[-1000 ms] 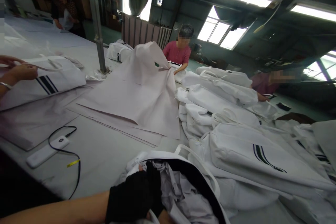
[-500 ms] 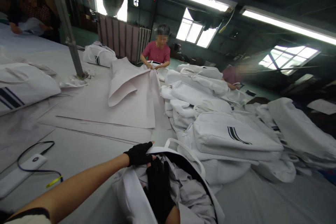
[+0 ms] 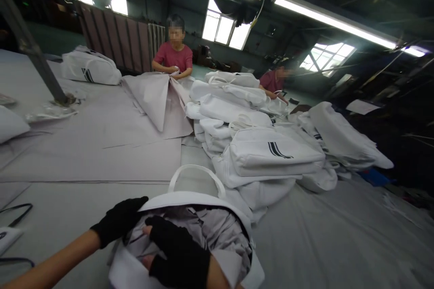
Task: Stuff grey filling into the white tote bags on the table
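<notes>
An unzipped white bag (image 3: 237, 210) with a raised handle lies at the bottom centre, filled with crumpled grey paper (image 3: 217, 230). My left hand (image 3: 120, 220), in a black fingerless glove, is at the bag's left rim; its fingers are partly hidden there. My right hand (image 3: 178, 253), gloved likewise, rests over the paper inside the opening, with thumb and fingers apart.
White bags (image 3: 278, 151) with dark stripes are piled right of centre. Large pale sheets (image 3: 91, 158) cover the left side. A person in red (image 3: 174, 56) handles a sheet across the table; another person (image 3: 271, 81) is farther right. A metal post (image 3: 40, 63) stands left.
The view has swung right. My left hand has moved to the bag's left rim, away from my right hand, which has turned leftward. The person in red has shifted the lifted sheet.
</notes>
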Available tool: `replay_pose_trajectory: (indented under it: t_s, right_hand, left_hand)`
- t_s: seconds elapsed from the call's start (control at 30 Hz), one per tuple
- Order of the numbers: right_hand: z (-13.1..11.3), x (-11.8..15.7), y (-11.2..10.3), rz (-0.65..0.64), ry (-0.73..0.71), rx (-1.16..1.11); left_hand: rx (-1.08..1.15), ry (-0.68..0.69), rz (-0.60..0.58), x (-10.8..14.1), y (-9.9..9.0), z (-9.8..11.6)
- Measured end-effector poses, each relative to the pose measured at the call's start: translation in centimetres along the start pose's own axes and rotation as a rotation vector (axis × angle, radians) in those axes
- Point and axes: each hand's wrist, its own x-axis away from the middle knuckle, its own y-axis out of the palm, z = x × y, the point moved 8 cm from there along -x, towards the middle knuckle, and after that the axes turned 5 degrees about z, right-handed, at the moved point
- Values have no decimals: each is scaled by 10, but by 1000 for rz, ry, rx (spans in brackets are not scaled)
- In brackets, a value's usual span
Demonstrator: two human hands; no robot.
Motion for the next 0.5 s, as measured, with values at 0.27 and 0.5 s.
replay_pose_trajectory:
  t_s: [0.27, 0.5]
  right_hand:
    - [48, 110, -163, 275, 232, 480]
    - [83, 99, -76, -8, 219, 620]
  left_hand:
    - [129, -39, -344, -36, -40, 65]
    - [121, 27, -315, -79, -26, 108]
